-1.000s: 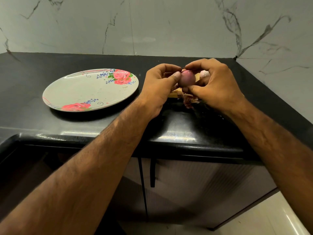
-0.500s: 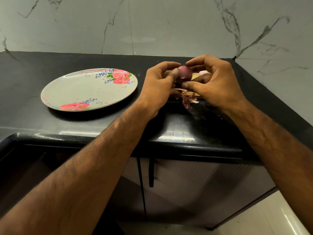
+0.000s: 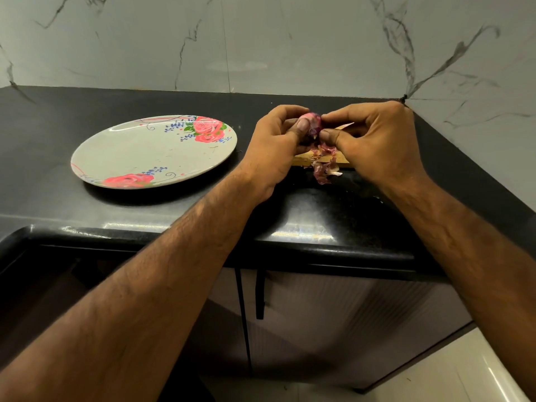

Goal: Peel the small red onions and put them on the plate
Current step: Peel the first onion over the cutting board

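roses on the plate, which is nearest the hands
The leafy pair on the far rim, beside the left hand; the other rose is on the near rim.

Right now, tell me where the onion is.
In the head view, the onion is right of the plate, pinched between left hand and right hand above the peels.

The plate (image 3: pixel 139 152) lies on the tabletop (image 3: pixel 58 117), centre left of the frame. Right of it, the left hand (image 3: pixel 275 146) and right hand (image 3: pixel 377 143) hold an onion (image 3: pixel 314 123) between them above a board (image 3: pixel 301 161). Peels (image 3: pixel 323 169) lie at the board's near edge.
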